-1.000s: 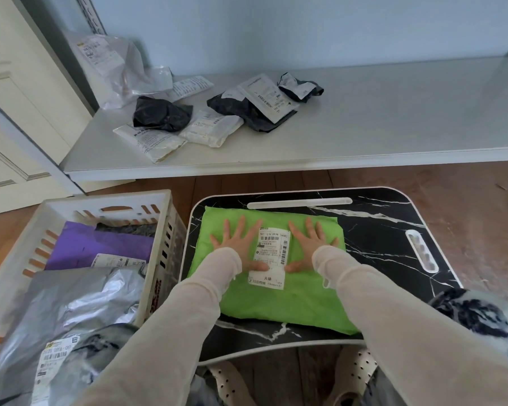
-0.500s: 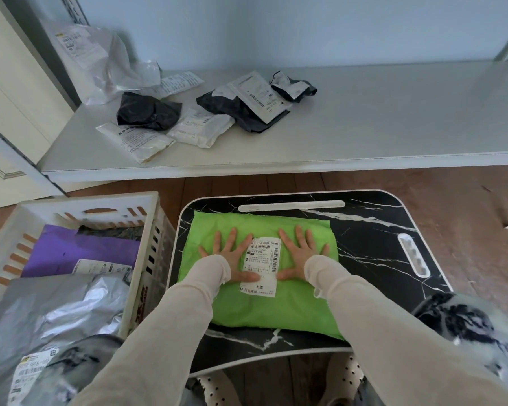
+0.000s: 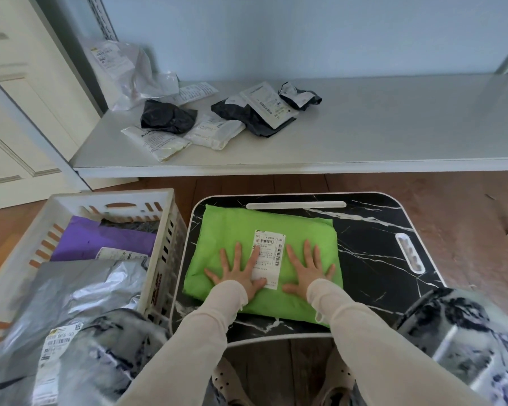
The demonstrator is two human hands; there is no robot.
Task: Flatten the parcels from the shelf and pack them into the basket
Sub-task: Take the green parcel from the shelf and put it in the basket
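Note:
A green parcel (image 3: 232, 230) with a white shipping label (image 3: 269, 250) lies flat on a black marble-patterned lap tray (image 3: 373, 230). My left hand (image 3: 238, 273) presses palm-down on the parcel's near left part, fingers spread, partly over the label. My right hand (image 3: 308, 271) presses flat just right of the label, fingers spread. To the left, a white slatted basket (image 3: 165, 224) holds a purple parcel (image 3: 100, 238) and a silver parcel (image 3: 71, 294). Several more parcels, black (image 3: 165, 115), white (image 3: 156, 142) and clear (image 3: 121, 68), lie on the white shelf (image 3: 393, 127).
A white door (image 3: 21, 98) stands at the far left. Brown wooden floor (image 3: 467, 206) surrounds the tray. My patterned trouser knee (image 3: 467, 332) sits at the lower right, and perforated slippers (image 3: 232, 385) show under the tray.
Both hands have slid toward me along the green parcel, from its middle to its near part, still flat on it. The view has shifted slightly.

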